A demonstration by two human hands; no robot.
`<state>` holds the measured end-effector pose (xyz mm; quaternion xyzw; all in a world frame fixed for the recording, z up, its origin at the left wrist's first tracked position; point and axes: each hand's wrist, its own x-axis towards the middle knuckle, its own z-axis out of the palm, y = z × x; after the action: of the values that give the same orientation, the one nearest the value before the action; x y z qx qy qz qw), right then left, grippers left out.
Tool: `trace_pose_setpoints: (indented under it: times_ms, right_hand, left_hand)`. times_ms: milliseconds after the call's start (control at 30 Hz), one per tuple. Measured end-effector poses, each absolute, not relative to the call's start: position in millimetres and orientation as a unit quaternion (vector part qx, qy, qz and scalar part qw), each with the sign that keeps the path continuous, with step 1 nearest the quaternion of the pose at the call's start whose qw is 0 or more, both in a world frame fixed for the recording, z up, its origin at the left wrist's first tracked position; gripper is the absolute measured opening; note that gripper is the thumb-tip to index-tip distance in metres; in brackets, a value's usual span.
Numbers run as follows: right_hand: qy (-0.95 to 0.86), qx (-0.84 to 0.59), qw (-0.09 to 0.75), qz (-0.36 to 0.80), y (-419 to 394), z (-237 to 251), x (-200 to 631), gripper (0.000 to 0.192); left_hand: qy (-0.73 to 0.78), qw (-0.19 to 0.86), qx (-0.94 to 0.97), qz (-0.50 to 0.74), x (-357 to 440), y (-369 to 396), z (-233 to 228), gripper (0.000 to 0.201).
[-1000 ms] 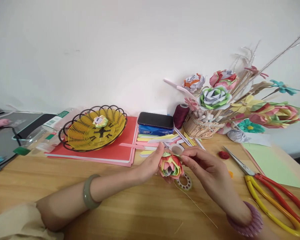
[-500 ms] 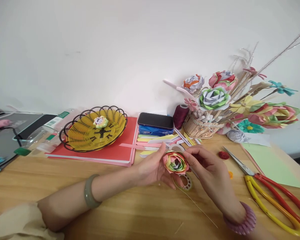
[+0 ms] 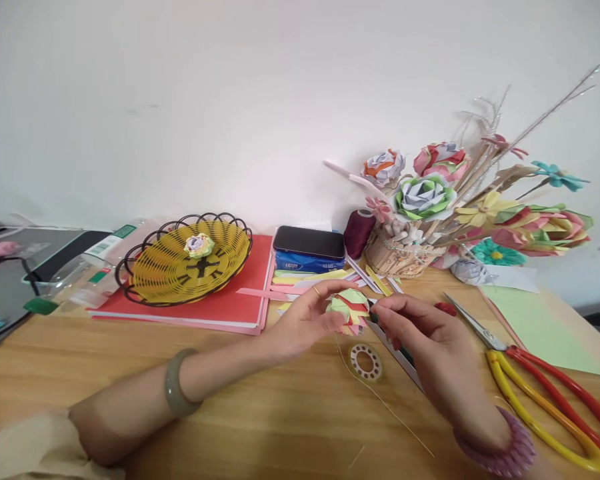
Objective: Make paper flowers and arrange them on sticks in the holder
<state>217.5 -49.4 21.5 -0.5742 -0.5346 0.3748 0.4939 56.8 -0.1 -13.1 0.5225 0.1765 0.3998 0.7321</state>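
Note:
My left hand (image 3: 310, 320) is closed around a paper flower (image 3: 349, 308) with layered green, yellow, red and pink petals, turned so its side shows. My right hand (image 3: 425, 340) is closed in a pinch just right of the flower, thumb against forefinger; what lies between these fingertips is too small to tell. A thin thread (image 3: 380, 395) runs from below the flower down across the table. Under the hands lies a tape roll (image 3: 365, 363) with a white core full of holes. A narrow dark and grey strip (image 3: 400, 358) lies partly behind my right hand.
Large scissors (image 3: 505, 348) lie at the right beside green paper (image 3: 545, 327). Behind them stands a basket (image 3: 400, 259) of paper flowers, with a spool of purple thread (image 3: 359, 233). A phone (image 3: 309, 241) rests on a blue pack. A yellow woven basket (image 3: 147, 267) sits on red paper (image 3: 230, 313).
My left hand has turned the flower from facing me onto its side and raised it slightly. The tape roll below shows fully. My right hand has shifted slightly right and down.

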Motion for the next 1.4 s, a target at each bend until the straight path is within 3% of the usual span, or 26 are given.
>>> trace_pose_setpoints:
  times_ms: [500,633,733,900,1167,1400]
  right_hand:
    - [-0.515,-0.575,0.442,0.456,-44,22,221,0.023]
    - [-0.534,-0.607,0.424,0.408,-45,26,218,0.019]
    - [-0.574,-0.616,0.407,0.354,-47,22,216,0.018]
    - [-0.657,-0.6,0.43,0.152,-53,14,213,0.008]
    - [-0.543,-0.588,0.468,0.375,-50,25,217,0.02]
    - [-0.551,-0.589,0.441,0.394,-49,26,213,0.018]
  left_hand:
    - [0.162,0.59,0.672,0.416,53,2,-24,0.042]
    - [0.186,0.549,0.698,0.42,52,1,-22,0.041]
    - [0.185,0.454,0.754,0.437,52,0,-22,0.04]
    - [0.163,0.309,0.821,0.451,52,0,-25,0.034]
    - [0.166,0.35,0.774,0.501,53,0,-20,0.039]
    - [0.155,0.317,0.797,0.49,53,-2,-19,0.036]
